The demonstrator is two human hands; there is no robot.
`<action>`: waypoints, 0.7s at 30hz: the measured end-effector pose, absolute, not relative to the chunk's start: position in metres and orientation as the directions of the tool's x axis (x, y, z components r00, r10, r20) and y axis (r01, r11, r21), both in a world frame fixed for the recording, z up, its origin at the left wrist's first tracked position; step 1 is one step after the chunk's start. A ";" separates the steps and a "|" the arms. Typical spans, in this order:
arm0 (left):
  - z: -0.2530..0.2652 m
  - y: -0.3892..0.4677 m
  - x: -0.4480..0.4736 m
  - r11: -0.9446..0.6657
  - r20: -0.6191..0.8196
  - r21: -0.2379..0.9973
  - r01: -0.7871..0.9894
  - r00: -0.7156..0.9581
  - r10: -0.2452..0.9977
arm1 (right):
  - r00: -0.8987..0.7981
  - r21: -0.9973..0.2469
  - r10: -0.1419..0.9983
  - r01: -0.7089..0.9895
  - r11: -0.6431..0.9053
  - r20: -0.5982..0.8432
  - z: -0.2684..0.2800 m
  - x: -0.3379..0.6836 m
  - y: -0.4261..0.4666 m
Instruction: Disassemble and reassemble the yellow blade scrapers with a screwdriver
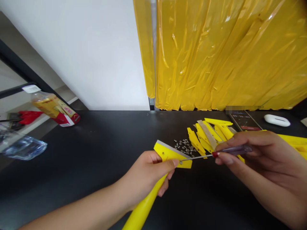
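My left hand (155, 169) is closed around a yellow scraper (146, 204), near its head, where a grey metal blade (171, 147) runs along the upper edge. Two screw spots show on the head. My right hand (254, 163) grips a screwdriver (236, 149) with a dark translucent handle and red collar. Its thin shaft reaches left, and the tip meets the screw (181, 163) near the head's right end, close to my left thumb. Just behind the head lie several loose small screws and nuts (184, 147). Beyond them is a pile of yellow plates (195, 140) and grey blades (207, 134).
More yellow parts (292, 142) lie at the right, partly behind my right hand. A phone (247, 120) and a white earbud case (277, 120) sit at the back right. Left are a drink bottle (55, 107) and a clear plastic bottle (26, 147). Yellow plastic sheeting (227, 57) hangs behind the black table (96, 143).
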State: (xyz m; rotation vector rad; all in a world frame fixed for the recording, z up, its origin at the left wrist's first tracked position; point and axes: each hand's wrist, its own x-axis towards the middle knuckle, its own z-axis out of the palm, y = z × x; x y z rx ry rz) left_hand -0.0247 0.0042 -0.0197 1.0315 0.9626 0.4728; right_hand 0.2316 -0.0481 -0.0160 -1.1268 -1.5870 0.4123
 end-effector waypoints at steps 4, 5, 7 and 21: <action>-0.018 0.005 -0.024 0.476 -0.439 0.876 0.075 0.530 0.725 | 0.024 -0.741 0.826 0.458 0.491 0.562 -0.016 0.232 -0.048; -0.018 0.005 -0.023 0.479 -0.441 0.875 0.072 0.529 0.725 | 0.022 -0.738 0.824 0.459 0.494 0.565 -0.015 0.232 -0.048; -0.018 0.006 -0.023 0.484 -0.445 0.872 0.072 0.524 0.726 | 0.028 -0.741 0.826 0.459 0.490 0.564 -0.014 0.231 -0.048; -0.019 0.006 -0.025 0.477 -0.444 0.876 0.076 0.515 0.733 | 0.095 -0.776 0.831 0.428 0.462 0.548 -0.015 0.230 -0.048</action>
